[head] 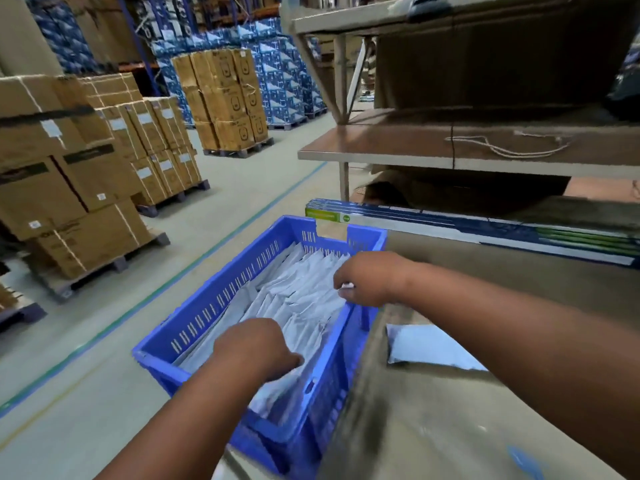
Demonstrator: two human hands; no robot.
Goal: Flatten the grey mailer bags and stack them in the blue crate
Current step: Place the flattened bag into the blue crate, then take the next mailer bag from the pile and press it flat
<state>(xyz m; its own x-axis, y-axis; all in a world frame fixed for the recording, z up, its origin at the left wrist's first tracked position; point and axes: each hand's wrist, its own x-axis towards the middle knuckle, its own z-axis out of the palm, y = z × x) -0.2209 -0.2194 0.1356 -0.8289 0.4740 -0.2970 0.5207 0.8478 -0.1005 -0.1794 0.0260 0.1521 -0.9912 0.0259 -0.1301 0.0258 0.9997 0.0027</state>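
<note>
A blue slotted crate (214, 303) stands on the floor beside a table, filled with a stack of grey mailer bags (298, 296). My left hand (256, 348) reaches into the near part of the crate with curled fingers, gripping the near edge of the top bags. My right hand (370, 278) is over the crate's right rim and pinches the edge of a mailer bag at the far right of the stack. One more grey mailer bag (426, 344) lies flat on the table, partly hidden under my right forearm.
The brown table top (433, 427) fills the lower right. Long flat boxes (467, 226) lie beyond the crate under a shelf (398, 143) with a loose string on it. Pallets of cardboard cartons (79, 174) stand left across the grey floor aisle.
</note>
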